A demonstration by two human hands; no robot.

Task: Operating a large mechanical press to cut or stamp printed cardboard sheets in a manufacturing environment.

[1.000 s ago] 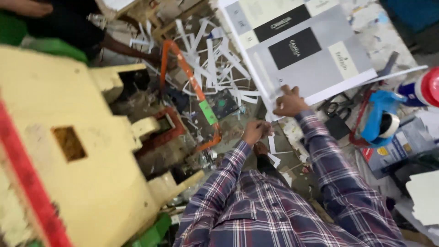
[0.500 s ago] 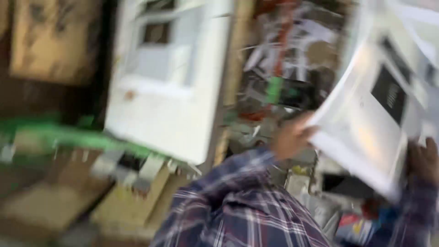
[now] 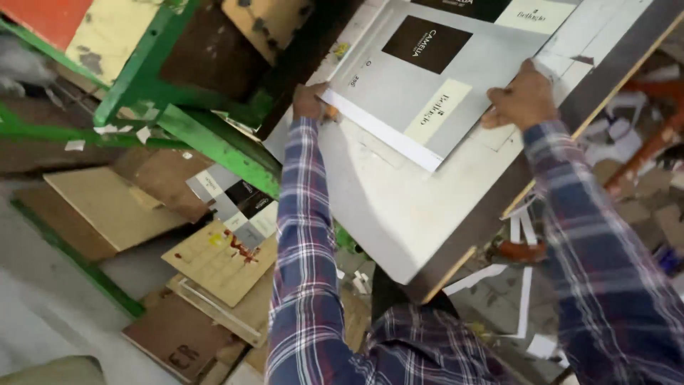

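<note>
a green frame (image 3: 214, 142) crosses the upper left, with brown boards (image 3: 114, 207) and a printed sample card (image 3: 239, 207) stacked on the floor below it; no bin or box shows. a white board (image 3: 427, 207) slopes across the middle on a dark slab (image 3: 499, 192). on it lies a grey printed sheet (image 3: 420, 78) with dark and cream panels. paper strips (image 3: 524, 285) litter the floor at right. the left hand (image 3: 311, 101) closes on the sheet's left corner, fingers curled together around the edge, something orange just beside them. the right hand (image 3: 524, 96) lies on the sheet's right edge, fingers together and bent, pressing down; whether they hook under cannot be told. half a second ago the view was blurred, and the sheet was off to the right; now it sits centred between both hands, sharp.
</note>
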